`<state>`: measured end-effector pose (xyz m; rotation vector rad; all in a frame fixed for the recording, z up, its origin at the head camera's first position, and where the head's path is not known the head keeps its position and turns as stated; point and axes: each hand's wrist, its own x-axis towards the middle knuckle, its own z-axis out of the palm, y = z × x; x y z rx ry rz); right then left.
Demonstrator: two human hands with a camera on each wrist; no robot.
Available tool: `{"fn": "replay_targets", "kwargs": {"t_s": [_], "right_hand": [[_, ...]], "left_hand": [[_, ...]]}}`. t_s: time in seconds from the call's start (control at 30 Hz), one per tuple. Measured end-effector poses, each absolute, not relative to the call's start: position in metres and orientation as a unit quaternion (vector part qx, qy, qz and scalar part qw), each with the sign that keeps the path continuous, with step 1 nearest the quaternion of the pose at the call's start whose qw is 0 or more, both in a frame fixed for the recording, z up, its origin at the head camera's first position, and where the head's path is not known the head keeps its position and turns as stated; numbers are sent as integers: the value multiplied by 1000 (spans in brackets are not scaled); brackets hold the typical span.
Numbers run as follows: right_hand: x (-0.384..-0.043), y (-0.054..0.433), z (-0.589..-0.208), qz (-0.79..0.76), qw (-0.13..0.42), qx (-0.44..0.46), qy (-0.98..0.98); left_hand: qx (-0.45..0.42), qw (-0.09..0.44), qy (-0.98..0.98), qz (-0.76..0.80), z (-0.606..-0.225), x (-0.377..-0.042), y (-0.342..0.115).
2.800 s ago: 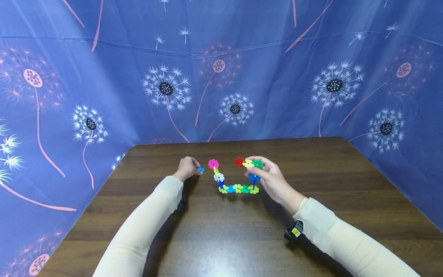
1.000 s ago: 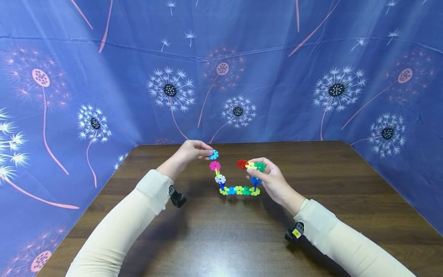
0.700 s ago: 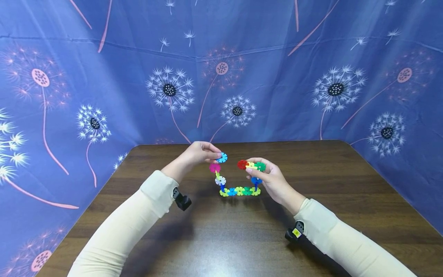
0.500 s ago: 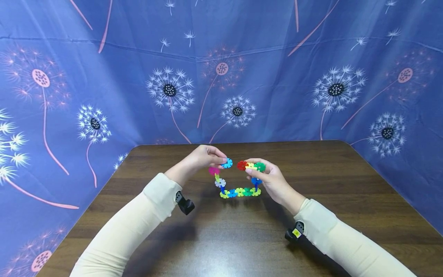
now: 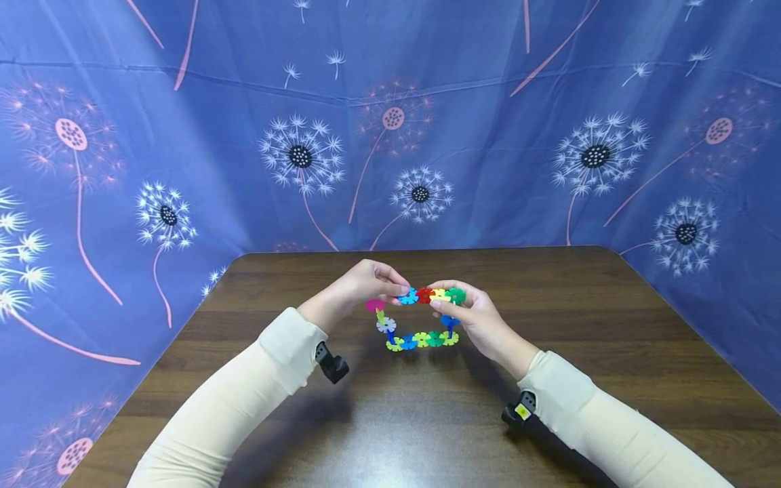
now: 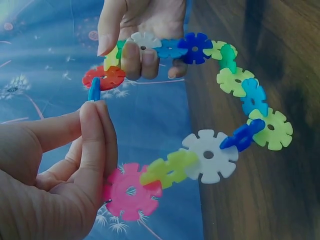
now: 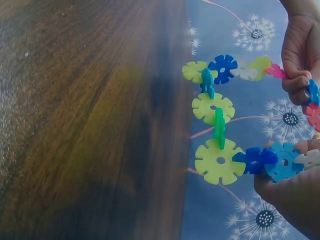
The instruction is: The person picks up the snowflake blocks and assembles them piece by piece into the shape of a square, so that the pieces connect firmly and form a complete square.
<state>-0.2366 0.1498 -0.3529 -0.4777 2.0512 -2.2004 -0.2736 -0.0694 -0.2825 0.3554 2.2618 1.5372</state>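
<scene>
My left hand (image 5: 363, 283) pinches a light blue notched snowflake disc (image 5: 407, 297) between thumb and fingers. In the left wrist view that disc stands edge-on, right at the rim of a red disc (image 6: 104, 79). The red disc is one end of a chain of interlocked plastic discs, which my right hand (image 5: 482, 318) grips near a yellow disc (image 5: 440, 295) and a green disc (image 5: 455, 296). The chain curves round in an almost complete loop to a pink disc (image 6: 132, 192) at its other end, close beside my left fingers. White, blue and yellow-green discs (image 7: 220, 161) lie between.
Underneath is a brown wood-grain table (image 5: 403, 413). Behind it hangs a blue cloth (image 5: 476, 135) printed with dandelions. A small black camera is strapped to each wrist.
My left hand has lifted the blue disc from the table on the left and brought it right and down to the red disc. The right hand has stayed almost still with the chain.
</scene>
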Motion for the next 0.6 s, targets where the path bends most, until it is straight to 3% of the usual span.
{"fn": "replay_targets", "kwargs": {"t_s": [0.6], "right_hand": [[-240,151,-355,-708,63,-171,682]], "left_hand": [[85,165,835,517,-282,-266,-61]]}}
